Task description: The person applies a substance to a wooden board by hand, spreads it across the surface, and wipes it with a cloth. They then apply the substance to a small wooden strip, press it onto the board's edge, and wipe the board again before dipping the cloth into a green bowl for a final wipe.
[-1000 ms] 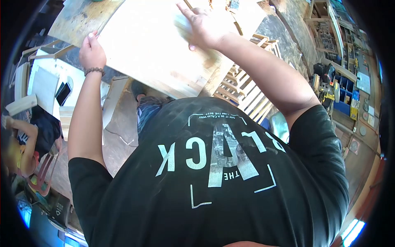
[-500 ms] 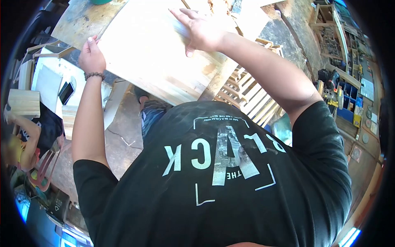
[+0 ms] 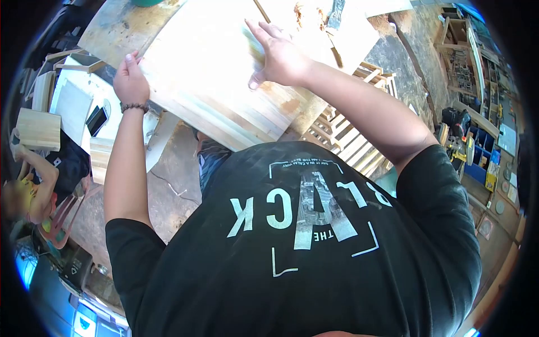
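Note:
A pale wooden board [image 3: 219,112] made of glued strips lies in front of me, its far part washed out by glare. My left hand [image 3: 131,81] grips the board's left edge, thumb uppermost. Over the board's right half, my right hand [image 3: 281,60] lies flat with fingers stretched and thumb apart. A blurred grey-yellow patch [image 3: 255,48] shows beside its palm; its kind cannot be made out. Past this hand, a thin wooden stick [image 3: 335,50] and a dark flat tool [image 3: 336,14] lie near orange-brown scraps [image 3: 299,11].
Slatted wooden frames [image 3: 359,132] stand below the board on the right. A white piece [image 3: 73,92] with a dark phone-like object [image 3: 96,121] is on the left. Another person [image 3: 36,185] is by a small wooden panel [image 3: 38,129]. Tools and blue bins [image 3: 482,149] line the right.
My right hand has shifted slightly toward me over the board and turned a little. The left hand keeps its place at the edge. The whole view has shifted slightly.

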Motion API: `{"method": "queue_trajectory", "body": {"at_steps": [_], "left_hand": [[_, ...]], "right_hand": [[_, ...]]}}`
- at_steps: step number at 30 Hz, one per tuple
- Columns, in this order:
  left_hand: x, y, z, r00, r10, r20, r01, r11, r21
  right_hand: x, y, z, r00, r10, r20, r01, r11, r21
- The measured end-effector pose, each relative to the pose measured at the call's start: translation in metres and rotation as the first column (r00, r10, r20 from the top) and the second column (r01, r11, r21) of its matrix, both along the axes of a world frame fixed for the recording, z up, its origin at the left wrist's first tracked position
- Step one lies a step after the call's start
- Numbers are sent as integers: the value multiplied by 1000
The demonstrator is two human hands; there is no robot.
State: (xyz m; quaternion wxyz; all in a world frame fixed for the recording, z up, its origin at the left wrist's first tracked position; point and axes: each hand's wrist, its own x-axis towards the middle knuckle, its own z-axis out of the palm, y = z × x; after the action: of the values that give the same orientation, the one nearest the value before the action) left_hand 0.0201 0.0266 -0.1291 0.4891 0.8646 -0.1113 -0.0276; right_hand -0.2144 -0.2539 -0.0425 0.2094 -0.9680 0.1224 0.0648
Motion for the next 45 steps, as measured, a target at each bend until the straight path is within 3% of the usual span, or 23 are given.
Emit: {"method": "queue_trajectory", "body": {"at_steps": [10, 18, 24, 27, 33, 39, 42, 45], "left_hand": [[-1, 0, 6, 999, 25, 21, -26, 997, 68], [3, 2, 2, 998, 23, 56, -28, 997, 73], [2, 3, 3, 997, 30, 77, -38, 993, 108], [0, 0, 5, 997, 29, 65, -35, 994, 101], [4, 1, 1, 998, 31, 63, -38, 992, 123], [7, 3, 1, 995, -4, 96, -13, 984, 179], [1, 1, 8, 997, -4, 80, -9, 986, 169], [5, 2, 5, 995, -15, 96, -3, 982, 189]], "right_hand": [[-10, 25, -15, 961, -270, 56, 271, 963, 5], [-56, 5, 1, 939, -320, -126, 328, 944, 44], [-53, 4, 4, 940, -341, -29, 341, 940, 18], [-30, 6, 10, 946, -309, -96, 310, 951, 0], [-5, 24, 10, 958, -286, 4, 286, 958, -26], [-29, 62, -31, 889, -380, 254, 368, 925, 97], [-59, 63, -35, 822, -304, 481, 304, 949, 80], [-85, 43, -2, 804, -548, 231, 342, 744, 574]]}}
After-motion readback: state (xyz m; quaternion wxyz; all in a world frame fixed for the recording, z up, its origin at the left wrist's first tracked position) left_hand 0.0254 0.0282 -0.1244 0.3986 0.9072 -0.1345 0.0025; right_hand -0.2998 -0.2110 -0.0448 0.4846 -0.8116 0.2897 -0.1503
